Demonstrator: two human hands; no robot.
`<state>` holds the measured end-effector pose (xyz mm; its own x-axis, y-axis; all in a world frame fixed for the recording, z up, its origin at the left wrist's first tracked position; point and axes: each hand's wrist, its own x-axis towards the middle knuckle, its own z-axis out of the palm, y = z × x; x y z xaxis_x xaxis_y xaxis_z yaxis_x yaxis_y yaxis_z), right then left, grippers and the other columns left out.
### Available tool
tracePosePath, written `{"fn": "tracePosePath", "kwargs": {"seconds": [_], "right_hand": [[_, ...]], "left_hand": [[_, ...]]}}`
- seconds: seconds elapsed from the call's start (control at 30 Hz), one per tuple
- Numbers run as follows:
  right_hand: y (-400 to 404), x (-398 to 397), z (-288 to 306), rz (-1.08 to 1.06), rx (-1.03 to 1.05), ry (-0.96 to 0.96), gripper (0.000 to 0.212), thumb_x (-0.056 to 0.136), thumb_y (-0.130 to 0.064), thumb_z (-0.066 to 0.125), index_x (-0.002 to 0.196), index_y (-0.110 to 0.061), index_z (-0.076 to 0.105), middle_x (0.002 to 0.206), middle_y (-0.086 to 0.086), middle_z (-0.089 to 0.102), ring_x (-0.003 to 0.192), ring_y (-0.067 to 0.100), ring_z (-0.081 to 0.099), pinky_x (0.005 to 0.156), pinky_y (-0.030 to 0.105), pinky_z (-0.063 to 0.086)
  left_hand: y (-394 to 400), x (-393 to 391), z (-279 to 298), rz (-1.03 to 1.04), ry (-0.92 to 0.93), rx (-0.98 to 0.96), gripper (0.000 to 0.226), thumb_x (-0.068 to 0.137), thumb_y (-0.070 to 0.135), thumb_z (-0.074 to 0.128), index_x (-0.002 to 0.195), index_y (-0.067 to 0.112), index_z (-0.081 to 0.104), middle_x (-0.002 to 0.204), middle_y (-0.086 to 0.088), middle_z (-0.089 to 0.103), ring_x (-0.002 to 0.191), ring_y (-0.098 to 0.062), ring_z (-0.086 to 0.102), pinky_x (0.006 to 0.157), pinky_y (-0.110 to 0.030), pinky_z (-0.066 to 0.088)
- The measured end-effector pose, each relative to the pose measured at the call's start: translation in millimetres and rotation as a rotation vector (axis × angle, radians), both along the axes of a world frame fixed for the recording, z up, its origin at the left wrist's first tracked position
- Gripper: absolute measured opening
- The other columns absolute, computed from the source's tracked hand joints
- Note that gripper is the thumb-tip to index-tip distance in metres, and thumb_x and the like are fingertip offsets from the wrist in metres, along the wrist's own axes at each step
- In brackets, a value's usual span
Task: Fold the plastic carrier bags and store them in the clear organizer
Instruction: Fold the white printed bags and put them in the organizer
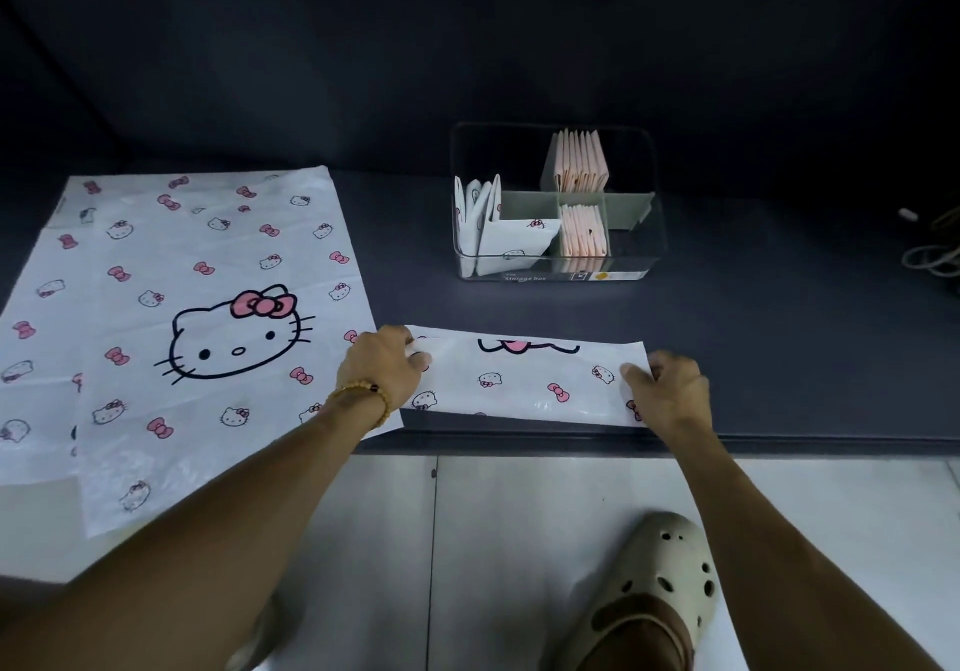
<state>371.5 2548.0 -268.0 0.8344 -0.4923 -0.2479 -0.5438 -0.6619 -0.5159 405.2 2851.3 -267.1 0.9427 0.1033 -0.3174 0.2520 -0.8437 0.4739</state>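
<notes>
A white carrier bag (524, 379) printed with cat faces and pink bows lies folded into a long strip near the front edge of the dark table. My left hand (384, 364) pinches its left end. The strip's right end is pinched by my right hand (670, 390). Unfolded bags (171, 307) of the same print lie spread flat at the left, overhanging the table edge. Behind the strip stands the clear organizer (649, 234); folded white bags (498, 234) fill its left compartment and folded pink bags (582, 171) stand in the middle ones.
Grey cables (935, 249) lie at the far right of the dark table (779, 332). A dark wall rises behind the organizer. Below the table edge are light floor tiles and my foot in a beige clog (654, 582).
</notes>
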Motion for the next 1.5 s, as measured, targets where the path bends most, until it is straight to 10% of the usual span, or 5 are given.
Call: {"fn": "tracePosePath", "kwargs": {"seconds": [0.33,0.47,0.67,1.03,1.5], "right_hand": [[3.9,1.0,-5.9,-0.087,0.025,-0.019,0.031,0.083,-0.023,0.060,0.068,0.004,0.056,0.062,0.018,0.066,0.064,0.035,0.061,0.058,0.028,0.046],[3.3,2.3,-8.1,-0.088,0.005,-0.015,0.032,0.084,-0.026,0.059,0.067,0.001,0.057,0.064,0.018,0.066,0.065,0.034,0.061,0.063,0.032,0.050],[4.4,3.4,-7.1,-0.100,-0.020,0.022,0.030,0.084,-0.028,0.059,0.073,0.000,0.059,0.070,0.019,0.067,0.070,0.034,0.062,0.064,0.033,0.049],[159.7,0.6,-27.5,0.737,-0.253,-0.152,0.063,0.093,-0.022,0.047,0.150,-0.009,0.024,0.159,0.011,0.017,0.148,0.023,0.010,0.120,0.037,0.007],[23.1,-21.0,-33.5,0.742,-0.556,0.006,0.073,0.096,-0.055,0.007,0.153,-0.009,0.011,0.161,0.007,0.004,0.148,0.022,0.000,0.120,0.037,0.005]], "left_hand": [[4.7,3.1,-7.9,-0.055,-0.235,0.388,0.033,0.087,0.046,0.058,0.094,0.014,0.054,0.087,-0.007,0.063,0.082,-0.027,0.059,0.060,-0.033,0.045],[-5.9,-2.9,-14.3,-0.558,-0.448,0.298,0.042,0.081,0.005,0.057,0.123,0.012,0.054,0.125,-0.010,0.056,0.115,-0.028,0.049,0.093,-0.037,0.042],[4.0,-9.1,-36.0,-0.849,-0.277,0.285,0.062,0.100,0.041,0.022,0.151,0.015,-0.003,0.159,0.001,-0.007,0.145,-0.013,-0.011,0.116,-0.025,-0.009],[4.4,-9.4,-38.2,-0.880,-0.328,0.368,0.069,0.095,0.049,0.012,0.150,0.012,-0.005,0.159,-0.005,-0.003,0.146,-0.017,-0.007,0.118,-0.032,-0.006],[4.3,-9.8,-37.0,-0.870,-0.295,0.400,0.070,0.095,0.052,0.013,0.150,0.012,-0.006,0.159,-0.006,-0.007,0.146,-0.024,-0.009,0.119,-0.042,0.006]]}}
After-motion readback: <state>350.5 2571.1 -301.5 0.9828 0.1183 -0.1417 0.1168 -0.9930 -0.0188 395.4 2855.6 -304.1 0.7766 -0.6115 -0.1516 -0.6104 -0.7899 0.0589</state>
